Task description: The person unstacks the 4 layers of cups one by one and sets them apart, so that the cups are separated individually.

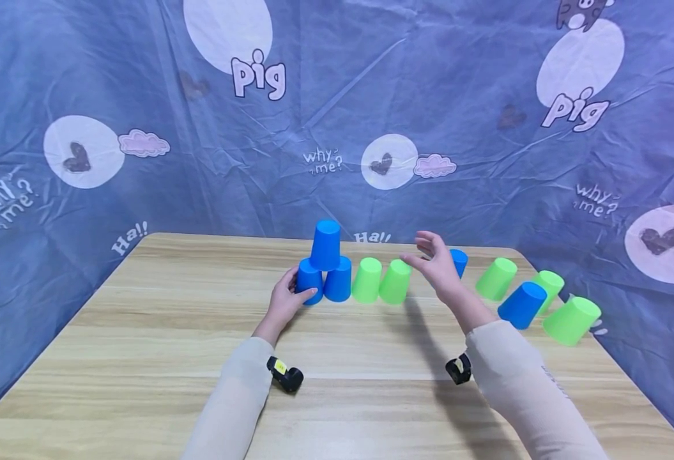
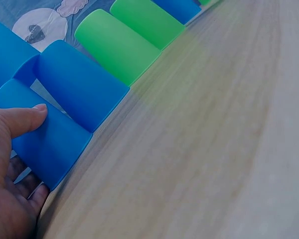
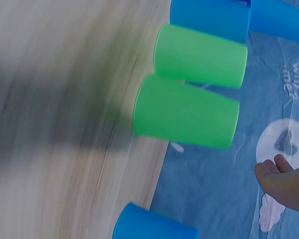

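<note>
My left hand (image 1: pixel 286 300) grips the lower left blue cup (image 2: pixel 55 142), thumb across its near side and fingers behind it. Beside that cup stands another upside-down blue cup (image 1: pixel 338 281), and a third blue cup (image 1: pixel 326 246) rests on top across both. To their right, two upside-down green cups (image 1: pixel 366 281) (image 1: pixel 396 282) stand side by side in the same row. My right hand (image 1: pixel 437 265) is raised just right of the outer green cup, fingers loosely bent, holding nothing. In the right wrist view its fingers (image 3: pixel 276 172) show apart from the green cups.
A blue cup (image 1: pixel 459 260) stands partly hidden behind my right hand. Farther right are another blue cup (image 1: pixel 522 305) and several green cups (image 1: pixel 572 321) near the right edge of the wooden table (image 1: pixel 141 358). A printed blue cloth (image 1: pixel 291 128) hangs behind the table.
</note>
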